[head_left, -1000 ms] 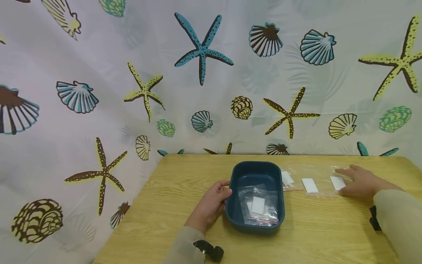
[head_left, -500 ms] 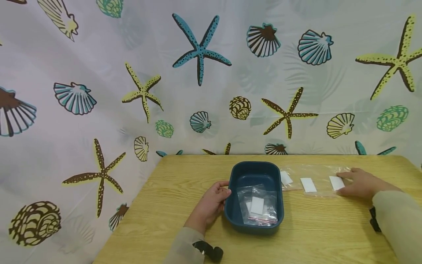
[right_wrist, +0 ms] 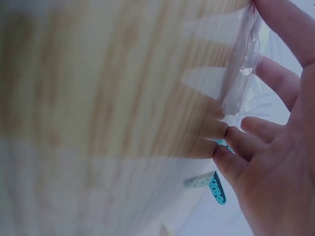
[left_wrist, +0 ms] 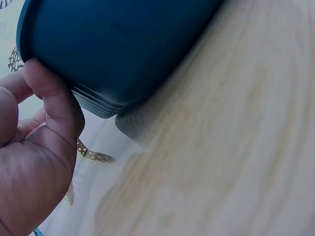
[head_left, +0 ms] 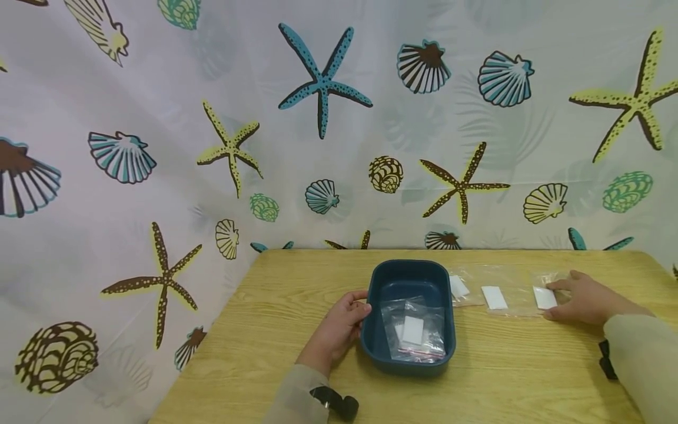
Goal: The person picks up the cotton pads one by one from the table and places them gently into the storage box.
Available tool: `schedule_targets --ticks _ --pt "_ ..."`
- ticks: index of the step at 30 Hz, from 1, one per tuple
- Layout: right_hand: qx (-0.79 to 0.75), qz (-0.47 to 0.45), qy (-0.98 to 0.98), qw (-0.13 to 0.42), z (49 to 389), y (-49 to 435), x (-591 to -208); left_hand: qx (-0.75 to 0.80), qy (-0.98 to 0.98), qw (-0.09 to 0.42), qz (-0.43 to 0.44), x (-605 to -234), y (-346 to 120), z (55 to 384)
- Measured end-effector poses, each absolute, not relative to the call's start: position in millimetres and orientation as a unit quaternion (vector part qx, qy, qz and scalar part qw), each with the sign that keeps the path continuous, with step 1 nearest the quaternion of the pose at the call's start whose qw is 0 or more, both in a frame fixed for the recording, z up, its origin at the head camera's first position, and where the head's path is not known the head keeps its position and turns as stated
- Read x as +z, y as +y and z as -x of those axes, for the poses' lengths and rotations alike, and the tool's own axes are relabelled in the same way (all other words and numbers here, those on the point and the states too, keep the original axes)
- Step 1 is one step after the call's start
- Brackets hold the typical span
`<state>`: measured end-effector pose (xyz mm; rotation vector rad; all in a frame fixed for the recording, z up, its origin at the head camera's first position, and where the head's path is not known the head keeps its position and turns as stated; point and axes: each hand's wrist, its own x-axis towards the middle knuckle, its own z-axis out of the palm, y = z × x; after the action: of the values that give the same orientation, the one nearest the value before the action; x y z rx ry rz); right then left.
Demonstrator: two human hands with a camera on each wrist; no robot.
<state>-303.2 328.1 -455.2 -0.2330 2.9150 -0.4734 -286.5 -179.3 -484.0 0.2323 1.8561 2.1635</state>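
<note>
My left hand [head_left: 343, 325] grips the left side of a dark blue plastic bin [head_left: 409, 368], thumb at its rim; the left wrist view shows the thumb against the outer wall. Inside the bin lie clear zip bags [head_left: 392, 321] with white pieces in them, one with a reddish strip. To the bin's right, clear bags lie in a row, each with a white rectangular piece. My right hand [head_left: 588, 299] holds the rightmost bag [head_left: 544, 297] between thumb and fingers. In the right wrist view the bag's crinkled edge [right_wrist: 241, 69] stands up at the fingertips.
Left in the row are a middle bag [head_left: 495, 297] and another bag [head_left: 459, 286] close against the bin's right wall. Everything rests on a wood-grain table [head_left: 275, 330]. A curtain [head_left: 339, 147] printed with starfish and shells hangs along its back and left.
My right hand has closed in on the rightmost bag, which has shifted slightly right, away from the middle one. The left hand and the bin have stayed in place.
</note>
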Motion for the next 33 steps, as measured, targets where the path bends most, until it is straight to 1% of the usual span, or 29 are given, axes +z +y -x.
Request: schedule_targets --ticks 10,17,22,27,33 --pt "-0.188 0.082 0.974 0.091 299 328 -452 0.748 0.643 0.143 -0.088 -483 -180 287" --pt "-0.185 0.063 0.976 0.091 296 325 -452 0.745 0.646 0.14 -0.089 -483 -180 287" --pt "-0.174 0.074 0.98 0.068 294 323 -456 0.745 0.646 0.142 -0.087 -485 -179 286" --pt "-0.195 0.074 0.977 0.047 293 323 -461 0.747 0.642 0.146 -0.087 -487 -179 286" --pt "-0.21 0.084 0.974 0.006 287 315 -454 0.746 0.645 0.142 -0.084 -484 -179 287"
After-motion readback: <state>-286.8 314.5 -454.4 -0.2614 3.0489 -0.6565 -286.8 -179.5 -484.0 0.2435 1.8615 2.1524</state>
